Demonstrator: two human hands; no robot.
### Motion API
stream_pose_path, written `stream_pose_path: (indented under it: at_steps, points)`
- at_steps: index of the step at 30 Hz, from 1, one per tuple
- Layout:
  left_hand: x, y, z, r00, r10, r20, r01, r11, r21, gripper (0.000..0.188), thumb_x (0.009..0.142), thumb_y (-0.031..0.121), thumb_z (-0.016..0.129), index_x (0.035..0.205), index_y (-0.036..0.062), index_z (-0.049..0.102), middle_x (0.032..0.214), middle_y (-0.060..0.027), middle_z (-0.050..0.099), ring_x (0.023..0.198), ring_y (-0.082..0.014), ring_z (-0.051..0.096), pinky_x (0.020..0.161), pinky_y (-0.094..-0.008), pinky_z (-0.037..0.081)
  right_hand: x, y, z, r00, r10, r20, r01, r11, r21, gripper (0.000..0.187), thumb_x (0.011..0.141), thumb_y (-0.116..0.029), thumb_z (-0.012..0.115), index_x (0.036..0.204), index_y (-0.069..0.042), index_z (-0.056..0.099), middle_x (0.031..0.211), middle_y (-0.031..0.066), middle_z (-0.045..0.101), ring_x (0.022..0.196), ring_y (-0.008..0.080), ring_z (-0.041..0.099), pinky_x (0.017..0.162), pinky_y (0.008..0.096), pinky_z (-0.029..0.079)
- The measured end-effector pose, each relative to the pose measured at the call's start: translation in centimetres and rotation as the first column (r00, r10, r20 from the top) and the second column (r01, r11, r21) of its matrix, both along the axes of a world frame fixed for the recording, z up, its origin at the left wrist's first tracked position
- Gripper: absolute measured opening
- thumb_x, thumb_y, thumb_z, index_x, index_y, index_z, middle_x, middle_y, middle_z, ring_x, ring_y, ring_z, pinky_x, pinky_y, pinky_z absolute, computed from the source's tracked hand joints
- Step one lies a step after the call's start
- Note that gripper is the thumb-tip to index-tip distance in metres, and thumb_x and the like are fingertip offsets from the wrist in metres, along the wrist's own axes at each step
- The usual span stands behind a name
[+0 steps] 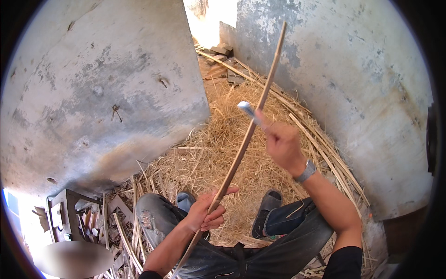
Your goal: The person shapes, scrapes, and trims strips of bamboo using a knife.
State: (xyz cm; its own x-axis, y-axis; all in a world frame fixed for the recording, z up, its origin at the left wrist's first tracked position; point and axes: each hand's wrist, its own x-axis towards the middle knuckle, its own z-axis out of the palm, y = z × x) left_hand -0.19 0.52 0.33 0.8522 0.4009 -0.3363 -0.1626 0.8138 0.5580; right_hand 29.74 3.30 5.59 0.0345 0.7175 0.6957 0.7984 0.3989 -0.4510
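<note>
A long, narrow bamboo strip [241, 151] runs slantwise from my lap up toward the far right. My left hand [207, 213] is closed around its lower part, above my thigh, with one finger stretched out past it. Higher up and to the right, my right hand [283, 143] is closed on a short, shiny metal blade [246, 108]. The blade lies across the upper half of the strip, and one finger reaches along it. Its handle is hidden in my fist, so the exact kind of tool cannot be told.
Pale shavings [218, 162] cover the floor around my feet. Long bamboo strips [320, 144] lie along the right wall [362, 93]. A grey slab-like wall [111, 69] stands at the left. Bricks [222, 50] sit by the far gap, and a dark metal frame [69, 209] is at lower left.
</note>
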Motion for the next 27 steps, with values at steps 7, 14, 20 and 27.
stream_pose_path:
  at_steps: [7, 14, 20, 27]
  points:
    - [0.7, 0.2, -0.2, 1.0, -0.009, 0.03, 0.01, 0.999, -0.041, 0.057, 0.112, 0.037, 0.032, 0.158, 0.0037, 0.031, 0.046, 0.0026, 0.035, 0.032, -0.0074, 0.033, 0.028, -0.0211, 0.029, -0.9, -1.4, -2.7, 0.99, 0.139, 0.038, -0.14, 0.989, 0.035, 0.048, 0.087, 0.007, 0.059, 0.131, -0.011, 0.071, 0.066, 0.0091, 0.061, 0.049, 0.0162, 0.051, 0.047, 0.033, 0.041]
    - [0.3, 0.4, 0.2, 0.999, 0.011, 0.044, -0.011, 1.0, -0.009, 0.059, 0.112, 0.041, 0.029, 0.161, 0.0082, 0.025, 0.047, 0.003, 0.034, 0.033, -0.0072, 0.031, 0.028, -0.0211, 0.029, -2.6, -1.6, -1.5, 0.976, 0.179, 0.126, -0.181, 0.983, 0.002, 0.061, 0.082, 0.005, 0.062, 0.139, -0.013, 0.065, 0.063, 0.0075, 0.055, 0.05, 0.0218, 0.053, 0.049, 0.0359, 0.045]
    - [0.9, 0.8, 0.2, 0.993, 0.051, 0.105, -0.047, 0.998, -0.04, 0.058, 0.112, 0.04, 0.03, 0.162, 0.0108, 0.024, 0.047, 0.0027, 0.034, 0.033, -0.0076, 0.031, 0.028, -0.0215, 0.029, -6.5, -5.2, -2.4, 0.97, 0.225, 0.092, -0.221, 0.974, -0.054, 0.06, 0.082, 0.004, 0.062, 0.139, -0.015, 0.065, 0.067, 0.0085, 0.059, 0.052, 0.0211, 0.056, 0.048, 0.0343, 0.047]
    - [1.0, 0.7, 0.3, 0.985, 0.051, 0.166, -0.036, 0.995, -0.09, 0.057, 0.112, 0.042, 0.031, 0.162, 0.0138, 0.025, 0.049, 0.0032, 0.033, 0.034, -0.0075, 0.031, 0.029, -0.0221, 0.028, -4.3, -1.8, -1.2, 0.994, 0.104, -0.023, -0.104, 0.995, -0.002, 0.059, 0.082, 0.004, 0.062, 0.138, -0.015, 0.066, 0.065, 0.0075, 0.056, 0.052, 0.024, 0.053, 0.051, 0.0371, 0.047]
